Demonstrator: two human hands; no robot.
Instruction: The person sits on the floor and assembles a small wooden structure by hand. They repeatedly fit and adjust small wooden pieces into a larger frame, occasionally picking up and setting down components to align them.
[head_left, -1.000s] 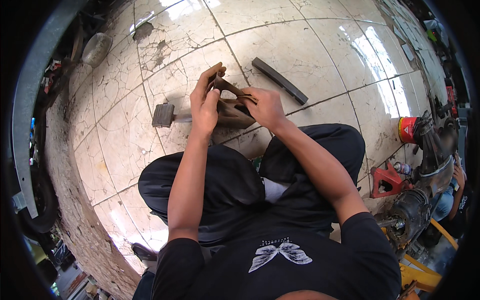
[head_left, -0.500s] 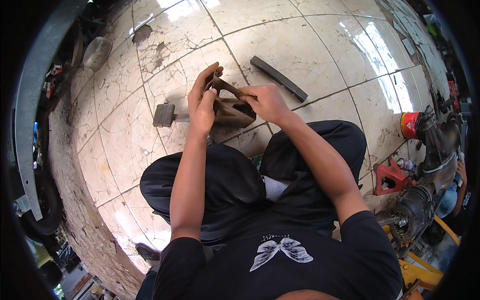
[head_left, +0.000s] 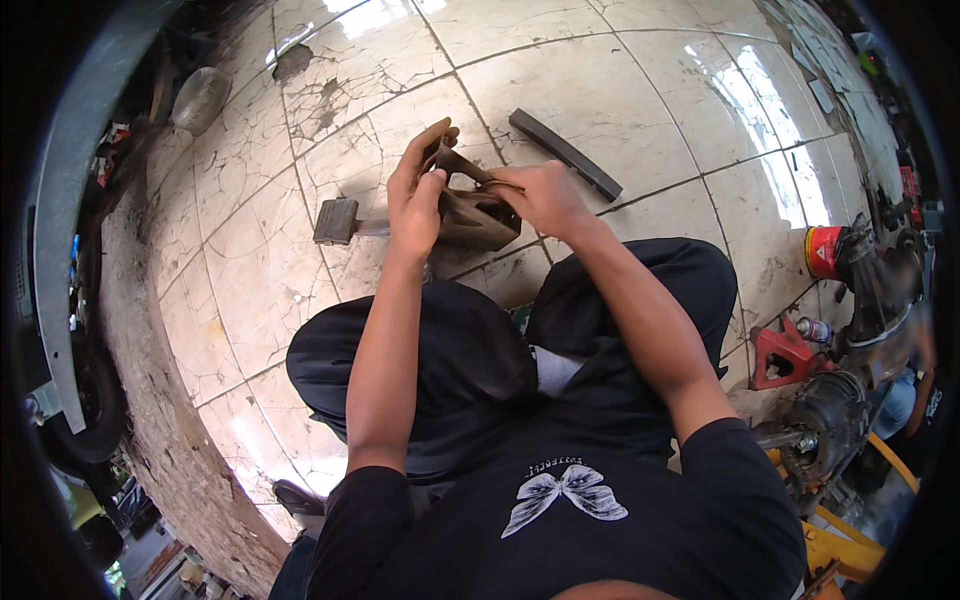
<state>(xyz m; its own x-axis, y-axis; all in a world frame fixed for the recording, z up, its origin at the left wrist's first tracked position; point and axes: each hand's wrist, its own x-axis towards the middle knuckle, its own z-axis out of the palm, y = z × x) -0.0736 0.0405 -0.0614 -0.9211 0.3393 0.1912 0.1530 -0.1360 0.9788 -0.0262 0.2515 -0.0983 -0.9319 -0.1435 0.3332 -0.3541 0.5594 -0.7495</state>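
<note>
since a moment ago the hands barely shift. one brown angular part (head_left: 475, 215) sits above the tiled floor (head_left: 620, 110), grasped by both: left hand (head_left: 415, 195) and right hand (head_left: 540, 195). nearby lie one hammer (head_left: 338, 222), one dark bar (head_left: 565, 153), one red can (head_left: 822, 252).

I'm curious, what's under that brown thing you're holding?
Under the brown curved piece lies cracked pale floor tile. The left hand and right hand cover its top; its underside is hidden.
</note>
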